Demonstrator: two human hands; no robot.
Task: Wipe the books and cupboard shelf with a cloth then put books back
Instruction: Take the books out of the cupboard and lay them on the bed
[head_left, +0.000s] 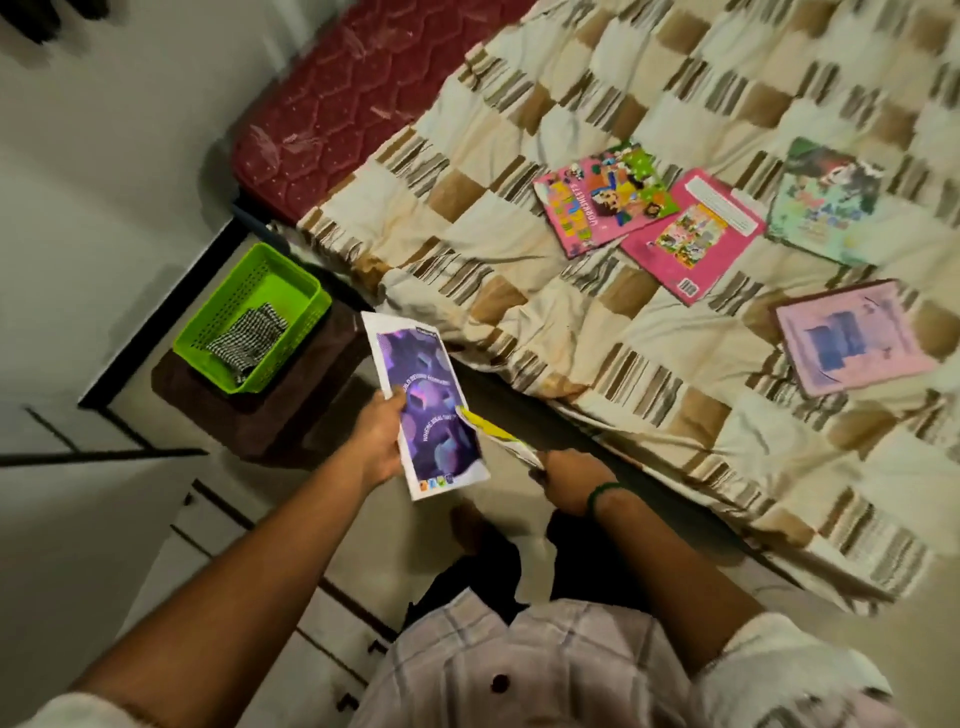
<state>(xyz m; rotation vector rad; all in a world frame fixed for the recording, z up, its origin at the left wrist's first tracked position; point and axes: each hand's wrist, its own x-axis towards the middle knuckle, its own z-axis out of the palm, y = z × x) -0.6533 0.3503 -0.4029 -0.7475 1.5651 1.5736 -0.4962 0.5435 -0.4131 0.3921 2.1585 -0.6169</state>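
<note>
My left hand (376, 439) grips the left edge of a purple-covered book (426, 410), held above the floor beside the bed. My right hand (569, 478) pinches a thin yellow and white book (501, 439) whose far end lies under the purple one. Several books lie flat on the checked bedspread (519, 260): a pink cartoon book (602, 200), a pink book (693, 239) lying back cover up, a green book (826, 202) and a pale pink book (852, 338). A checked cloth (249, 338) lies in a green basket (301, 332).
The basket stands on a dark brown stool (270, 415) between the bed and a white cupboard (171, 322). White drawers with dark handles (311, 613) run along the lower left. A bare red mattress (337, 104) shows at the bed's far end. My feet are on the tiled floor (395, 525).
</note>
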